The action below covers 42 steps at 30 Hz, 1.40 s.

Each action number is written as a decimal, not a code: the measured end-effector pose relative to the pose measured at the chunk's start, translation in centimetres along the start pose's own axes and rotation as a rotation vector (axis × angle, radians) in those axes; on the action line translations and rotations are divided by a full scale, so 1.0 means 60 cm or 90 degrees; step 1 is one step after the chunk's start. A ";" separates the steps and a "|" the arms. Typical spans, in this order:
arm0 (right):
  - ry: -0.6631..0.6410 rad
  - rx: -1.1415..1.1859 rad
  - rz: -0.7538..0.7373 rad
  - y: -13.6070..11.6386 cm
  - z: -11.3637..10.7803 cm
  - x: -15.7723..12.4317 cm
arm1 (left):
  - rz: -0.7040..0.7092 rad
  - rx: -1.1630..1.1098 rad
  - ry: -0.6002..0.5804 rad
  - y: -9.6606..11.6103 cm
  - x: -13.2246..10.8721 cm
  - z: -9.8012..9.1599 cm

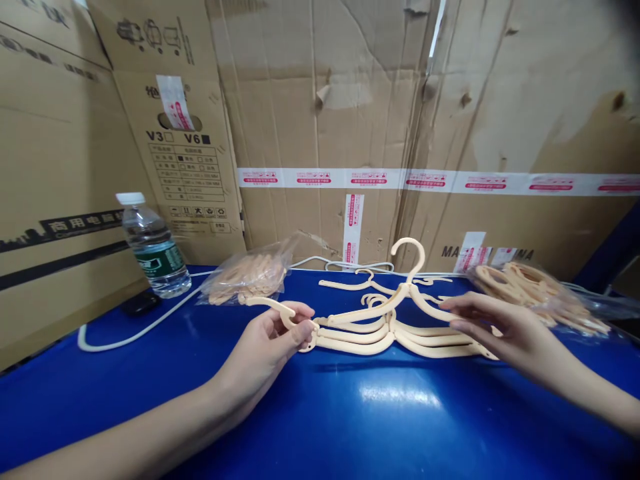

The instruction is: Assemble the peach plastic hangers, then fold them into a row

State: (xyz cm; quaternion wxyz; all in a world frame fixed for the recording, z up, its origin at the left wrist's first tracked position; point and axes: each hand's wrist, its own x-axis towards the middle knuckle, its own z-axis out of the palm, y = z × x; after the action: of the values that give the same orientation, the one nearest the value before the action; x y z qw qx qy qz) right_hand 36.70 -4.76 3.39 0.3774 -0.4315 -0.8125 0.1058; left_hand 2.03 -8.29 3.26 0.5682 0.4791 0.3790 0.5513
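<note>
Hanger (409, 288): held hook-up, taken as clock centre; other hangers (393, 327) are overlapped on the blue counter (320, 427).
Left hand (280, 340), eight o'clock: a curved cream piece (265, 303) is pinched by the fingers.
Right hand (500, 323), four o'clock: the hanger's arm is gripped between narrowed fingers.
Bottle (157, 250), nine o'clock: stood upright.

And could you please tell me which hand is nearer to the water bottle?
Left. The left hand is to the right of the water bottle, nearer the camera; the right hand is farther right, at the right arm of a hanger.
</note>
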 end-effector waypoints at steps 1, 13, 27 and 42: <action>-0.008 0.002 0.002 -0.003 0.002 -0.007 | 0.004 0.005 -0.005 -0.002 0.000 -0.001; 0.015 0.003 -0.069 -0.025 0.011 -0.030 | -0.108 -0.101 -0.080 -0.008 -0.011 0.013; 0.090 -0.101 -0.202 -0.039 0.021 -0.045 | -0.146 -0.089 0.030 -0.007 -0.016 0.017; 0.065 -0.099 -0.142 -0.046 0.036 -0.066 | -0.051 -0.052 0.098 -0.010 -0.017 0.013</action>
State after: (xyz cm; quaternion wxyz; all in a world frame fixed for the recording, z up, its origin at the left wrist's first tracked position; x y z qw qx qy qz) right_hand 34.85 -9.16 1.21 0.3931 -0.3717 -0.8407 -0.0224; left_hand 2.86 -9.33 2.76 0.5782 0.3963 0.4171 0.5785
